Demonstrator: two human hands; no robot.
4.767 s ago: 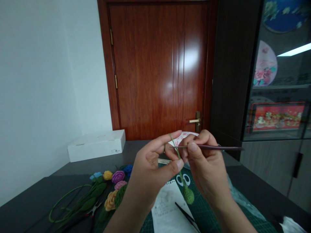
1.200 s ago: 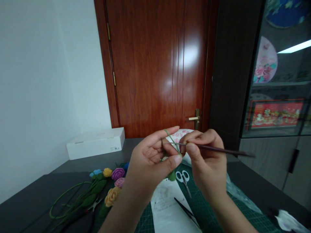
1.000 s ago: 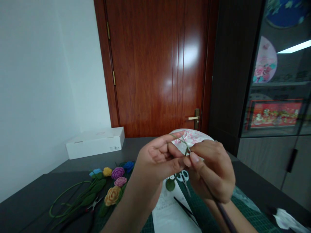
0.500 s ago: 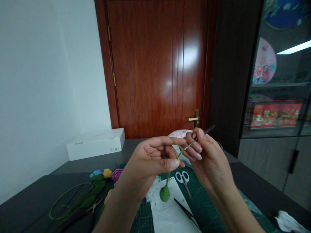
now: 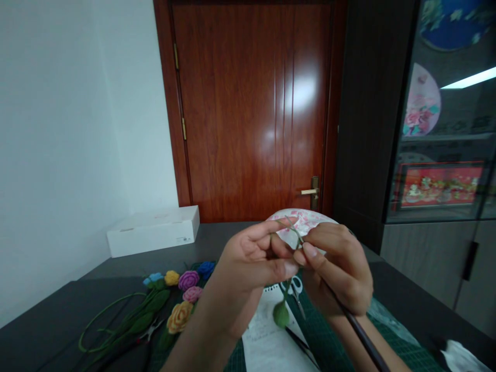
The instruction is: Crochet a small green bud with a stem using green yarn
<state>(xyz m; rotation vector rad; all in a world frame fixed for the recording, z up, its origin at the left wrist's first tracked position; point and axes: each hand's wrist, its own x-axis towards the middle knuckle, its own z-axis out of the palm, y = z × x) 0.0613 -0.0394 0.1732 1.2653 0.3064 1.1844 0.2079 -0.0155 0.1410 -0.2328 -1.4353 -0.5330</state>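
The person's two hands are up high over a dark table (image 5: 50, 330), close together. The left hand (image 5: 251, 263) pinches a thin green stem (image 5: 289, 288) between its thumb and fingers, and the right hand (image 5: 337, 271) is closed around a crochet hook (image 5: 358, 330) and is right up against the stem. A small green knitted bud (image 5: 281, 314) hangs from the stem below the hands. The stem goes up from the bud, leaning a bit to the right, then bends left over the left fingers. The hook's dark handle slants down and to the right, past the right wrist. Under the bud lie small scissors (image 5: 296, 289), partly hidden by the hands and the bud, a sheet of paper (image 5: 263, 341) and a thin black tool (image 5: 300, 347) on a green cutting mat (image 5: 321, 351). A round white and pink thing (image 5: 306, 219) sits behind the hands. To the left are yarn roses (image 5: 179, 317) with green stems, and a white box (image 5: 153, 232) is farther back by a brown door (image 5: 248, 103)
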